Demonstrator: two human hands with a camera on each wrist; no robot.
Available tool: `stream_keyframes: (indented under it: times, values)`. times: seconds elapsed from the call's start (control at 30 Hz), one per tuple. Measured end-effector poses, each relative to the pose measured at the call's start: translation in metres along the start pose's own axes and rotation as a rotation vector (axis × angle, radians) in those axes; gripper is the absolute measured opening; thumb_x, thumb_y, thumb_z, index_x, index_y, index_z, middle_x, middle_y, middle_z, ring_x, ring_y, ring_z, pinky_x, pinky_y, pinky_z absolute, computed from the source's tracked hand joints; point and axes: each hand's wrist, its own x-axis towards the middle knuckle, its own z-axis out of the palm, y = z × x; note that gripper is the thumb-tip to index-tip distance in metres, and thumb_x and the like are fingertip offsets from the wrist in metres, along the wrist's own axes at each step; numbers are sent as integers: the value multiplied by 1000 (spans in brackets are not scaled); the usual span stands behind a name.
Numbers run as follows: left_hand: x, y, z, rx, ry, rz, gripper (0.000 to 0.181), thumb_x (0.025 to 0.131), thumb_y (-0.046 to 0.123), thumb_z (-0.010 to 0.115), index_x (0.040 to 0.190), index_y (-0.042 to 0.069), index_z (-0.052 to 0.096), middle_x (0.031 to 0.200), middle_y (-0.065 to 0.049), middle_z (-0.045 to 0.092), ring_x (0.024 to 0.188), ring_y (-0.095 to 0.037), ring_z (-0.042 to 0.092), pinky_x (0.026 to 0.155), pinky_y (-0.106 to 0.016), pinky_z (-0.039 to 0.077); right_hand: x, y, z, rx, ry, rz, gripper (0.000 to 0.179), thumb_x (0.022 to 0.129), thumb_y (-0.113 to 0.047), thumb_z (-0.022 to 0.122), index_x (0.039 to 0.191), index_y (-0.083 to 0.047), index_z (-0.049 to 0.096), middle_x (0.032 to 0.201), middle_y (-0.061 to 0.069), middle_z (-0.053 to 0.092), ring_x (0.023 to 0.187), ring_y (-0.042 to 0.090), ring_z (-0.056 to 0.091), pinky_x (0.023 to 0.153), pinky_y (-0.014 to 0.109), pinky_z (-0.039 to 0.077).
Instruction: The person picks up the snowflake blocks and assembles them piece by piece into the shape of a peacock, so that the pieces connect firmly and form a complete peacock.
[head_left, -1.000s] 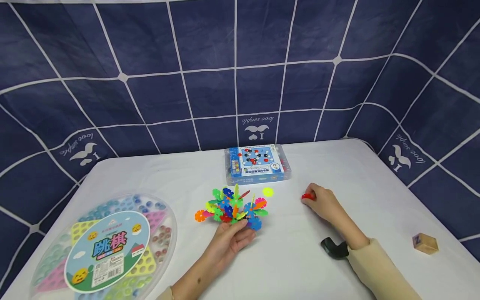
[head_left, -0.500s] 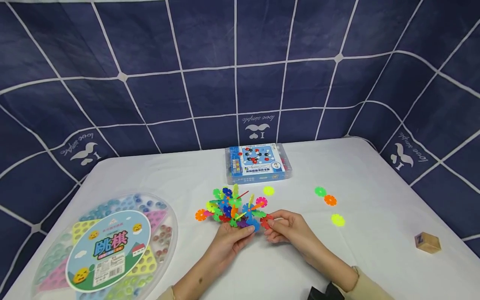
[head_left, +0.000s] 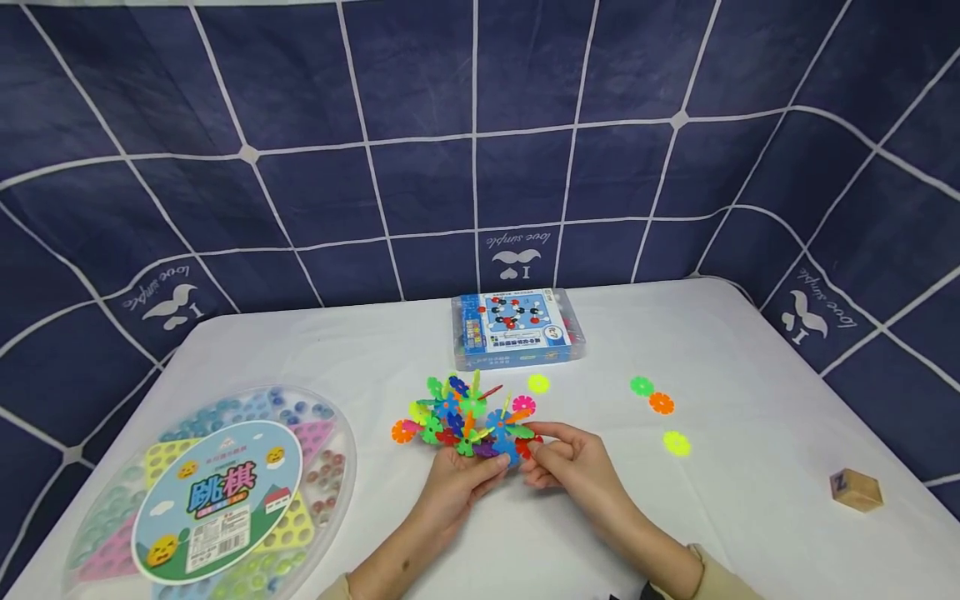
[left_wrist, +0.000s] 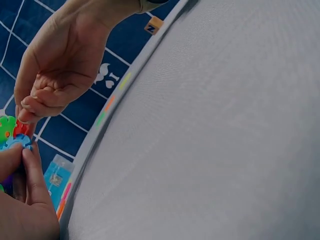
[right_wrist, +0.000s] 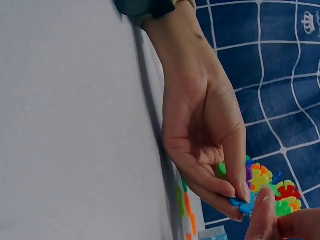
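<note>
A cluster of colourful notched plastic discs (head_left: 471, 408), joined edge to edge, is held above the white table. My left hand (head_left: 453, 492) pinches a blue disc (left_wrist: 17, 142) at its lower right side between thumb and fingers. With thumb and fingertips, my right hand (head_left: 585, 471) holds a red disc (left_wrist: 21, 128) against that blue disc. Whether the two are slotted together cannot be told. In the right wrist view, the thumb (right_wrist: 264, 212) of the right hand hides the red disc.
Loose discs lie on the table: yellow (head_left: 538, 383), green (head_left: 642, 386), orange (head_left: 662, 403) and another yellow (head_left: 677, 443). Behind stands a molecule-model box (head_left: 517, 329). A round marble board game (head_left: 217, 500) is at left, a wooden letter block (head_left: 857, 490) at right.
My right hand has come from the right with the red disc to the cluster, then pressed in closer to the blue disc. My left hand has stayed nearly still.
</note>
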Motion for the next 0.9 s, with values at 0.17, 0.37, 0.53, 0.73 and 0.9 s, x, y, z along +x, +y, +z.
stream_keyframes:
  times: [0.17, 0.37, 0.53, 0.73, 0.9]
  values:
    - [0, -1, 0, 20, 13, 34, 24, 84, -6, 64, 104, -13, 53, 90, -16, 68, 84, -16, 65, 81, -31, 51, 0, 2, -1, 17, -27, 3, 44, 88, -6, 63, 125, 13, 48, 80, 18, 67, 67, 20, 67, 67, 33, 56]
    - [-1, -1, 0, 26, 13, 51, 37, 83, -8, 64, 117, -13, 50, 101, -21, 65, 90, -20, 65, 83, -32, 50, 3, 4, -5, 42, -92, 5, 49, 86, -7, 68, 123, 17, 46, 86, 20, 67, 71, 21, 68, 70, 33, 55]
    - [-2, -1, 0, 57, 15, 43, 42, 82, -9, 65, 120, -12, 48, 101, -21, 65, 88, -20, 65, 81, -32, 51, 7, 7, -9, 29, -140, 5, 39, 86, -7, 67, 112, 18, 51, 81, 17, 67, 67, 17, 67, 65, 29, 55]
    - [-4, -2, -1, 92, -1, 40, 44, 82, -7, 66, 122, -9, 47, 101, -20, 66, 89, -21, 65, 81, -33, 51, 9, 9, -10, 13, -191, 13, 32, 86, -9, 68, 103, 14, 55, 76, 13, 67, 62, 13, 64, 60, 26, 55]
    - [-4, -3, -1, 90, -19, 40, 33, 84, -4, 66, 113, -11, 54, 99, -18, 67, 88, -19, 65, 82, -33, 50, 10, 8, -13, 10, -205, 40, 37, 88, -11, 65, 112, 15, 53, 77, 12, 67, 62, 14, 64, 61, 26, 55]
